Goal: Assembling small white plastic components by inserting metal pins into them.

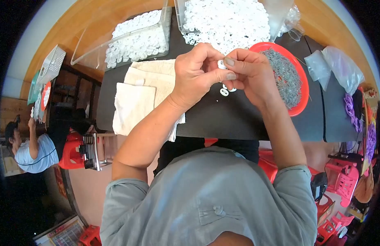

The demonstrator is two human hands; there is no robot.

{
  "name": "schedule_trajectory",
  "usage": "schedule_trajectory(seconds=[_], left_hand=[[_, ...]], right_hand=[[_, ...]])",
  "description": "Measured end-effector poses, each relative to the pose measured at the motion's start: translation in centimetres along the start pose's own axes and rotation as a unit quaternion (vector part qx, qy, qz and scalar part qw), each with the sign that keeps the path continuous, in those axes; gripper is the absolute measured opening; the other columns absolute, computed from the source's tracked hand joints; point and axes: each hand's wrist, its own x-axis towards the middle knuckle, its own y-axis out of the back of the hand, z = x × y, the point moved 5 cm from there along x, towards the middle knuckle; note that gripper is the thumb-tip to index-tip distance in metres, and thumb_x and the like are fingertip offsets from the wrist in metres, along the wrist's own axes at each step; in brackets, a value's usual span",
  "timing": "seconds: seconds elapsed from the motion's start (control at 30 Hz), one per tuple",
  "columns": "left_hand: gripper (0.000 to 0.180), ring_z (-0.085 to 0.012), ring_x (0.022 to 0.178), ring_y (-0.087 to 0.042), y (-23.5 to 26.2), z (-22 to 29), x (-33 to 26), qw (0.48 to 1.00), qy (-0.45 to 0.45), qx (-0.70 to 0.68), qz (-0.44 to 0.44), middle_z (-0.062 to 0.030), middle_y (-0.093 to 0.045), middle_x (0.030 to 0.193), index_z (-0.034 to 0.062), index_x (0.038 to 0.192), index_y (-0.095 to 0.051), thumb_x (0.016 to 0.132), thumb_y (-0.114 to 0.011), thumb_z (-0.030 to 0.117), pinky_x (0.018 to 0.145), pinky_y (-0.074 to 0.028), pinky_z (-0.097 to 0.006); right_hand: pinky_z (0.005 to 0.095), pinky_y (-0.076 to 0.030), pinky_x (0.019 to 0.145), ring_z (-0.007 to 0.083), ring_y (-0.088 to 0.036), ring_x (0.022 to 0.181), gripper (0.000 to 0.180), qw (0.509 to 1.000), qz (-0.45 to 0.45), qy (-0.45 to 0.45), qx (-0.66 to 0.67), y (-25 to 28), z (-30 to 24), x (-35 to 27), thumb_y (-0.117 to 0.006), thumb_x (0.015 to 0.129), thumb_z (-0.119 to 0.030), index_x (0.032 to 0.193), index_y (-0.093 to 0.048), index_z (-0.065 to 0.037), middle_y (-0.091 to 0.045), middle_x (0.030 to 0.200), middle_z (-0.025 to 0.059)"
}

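Note:
Above the table my left hand [198, 70] and my right hand [255, 74] meet, fingertips together. Between them they pinch a small white plastic piece with holes [221, 64]; anything else in the fingers is too small to make out. A few similar loose white pieces [225, 92] lie on the dark table below my right hand. By my right wrist stands a red bowl [303, 88] full of thin grey wire-like bits [285, 74]. Under my left forearm are folded cream cloths [134, 104], with a small white scrap on top.
Two clear plastic bins [167, 35] of white pieces [229, 24] stand along the far side. Clear plastic bags [341, 69] and purple cord [351, 112] lie at the right. At far left another person [38, 149] sits at a separate table. Red stools [71, 151] are around.

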Motion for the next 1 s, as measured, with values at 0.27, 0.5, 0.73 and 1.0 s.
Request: schedule_trajectory(seconds=[0.27,0.5,0.73,1.0], left_hand=[[0.017,-0.0060,0.062,-0.056,-0.2,-1.1,0.2,0.987,0.118,-0.063,0.090,-0.0019,-0.063,0.075,-0.0001,0.091,-0.062,0.080,-0.074,0.005,0.051,-0.042,-0.019],[0.010,-0.0070,0.053,-0.054,-0.5,-0.8,0.1,0.970,0.209,-0.100,0.070,-0.0030,-0.063,0.067,0.0014,0.081,-0.065,0.085,-0.068,0.011,0.045,-0.040,-0.020],[0.010,-0.0063,0.052,-0.051,0.3,-1.7,-0.1,0.978,0.190,-0.060,0.058,-0.0015,-0.060,0.065,0.0019,0.080,-0.062,0.084,-0.061,0.011,0.045,-0.038,-0.020],[0.011,-0.0054,0.053,-0.049,-0.5,-1.8,-0.5,0.974,0.214,-0.064,0.041,0.0004,-0.056,0.064,0.0017,0.079,-0.061,0.085,-0.057,0.010,0.045,-0.037,-0.020]], right_hand=[[0.0211,-0.041,0.053,0.0126,-0.058,0.061,0.014,0.986,0.115,0.119,-0.021,0.6,-0.2,0.1,-0.058,0.092,-0.013,0.089,-0.061,0.001,-0.060,0.073,0.0053],[0.0219,-0.040,0.056,0.0126,-0.059,0.065,0.012,0.980,0.138,0.146,-0.006,0.4,0.3,0.2,-0.057,0.092,-0.009,0.092,-0.062,0.002,-0.063,0.076,0.0063],[0.0195,-0.039,0.058,0.0061,-0.056,0.068,0.011,0.966,0.123,0.167,-0.156,-0.4,-0.7,0.2,-0.061,0.091,-0.011,0.093,-0.065,-0.001,-0.062,0.076,0.0010],[0.0184,-0.039,0.056,0.0028,-0.053,0.067,0.009,0.910,0.117,0.214,-0.337,-0.6,-1.0,0.2,-0.062,0.090,-0.010,0.094,-0.066,-0.002,-0.060,0.074,-0.0024]])
